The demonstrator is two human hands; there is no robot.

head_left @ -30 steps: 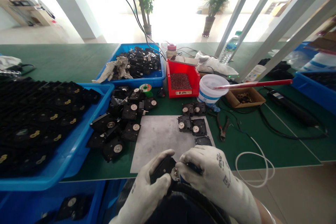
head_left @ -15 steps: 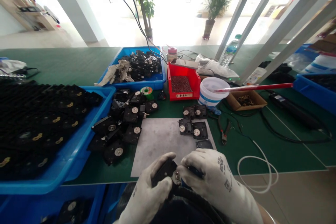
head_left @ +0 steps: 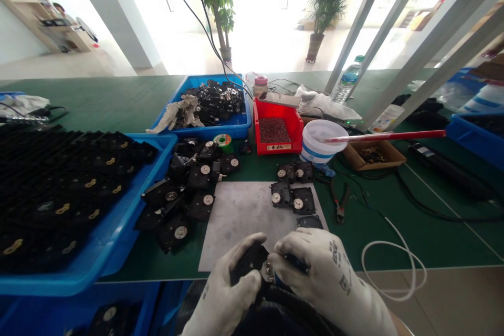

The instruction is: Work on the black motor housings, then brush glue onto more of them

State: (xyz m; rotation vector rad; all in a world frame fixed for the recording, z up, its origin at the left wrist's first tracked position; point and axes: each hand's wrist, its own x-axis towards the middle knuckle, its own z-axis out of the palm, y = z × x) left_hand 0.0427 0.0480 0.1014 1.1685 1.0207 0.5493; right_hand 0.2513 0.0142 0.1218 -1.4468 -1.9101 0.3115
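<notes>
1. While the left hand (head_left: 230, 289) grips a black unit (head_left: 249, 263) at the green table's (head_left: 118, 101) near edge, the right hand (head_left: 321, 270) curls around a mostly hidden dark object (head_left: 298, 261) by the unit's metal disc (head_left: 267, 272).
2. Right glove print (head_left: 336, 253): "EDGE"; smaller marks illegible.
3. Farther out, red bin (head_left: 298, 131): pale label (head_left: 279, 147), dark characters, too blurred to read.
4. Bottle (head_left: 348, 83) beyond: lettering unclear.

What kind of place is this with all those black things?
Probably a workshop or small factory: there's a long green workbench, a big blue tray packed with rows of similar black parts, and pliers lying out.
</notes>
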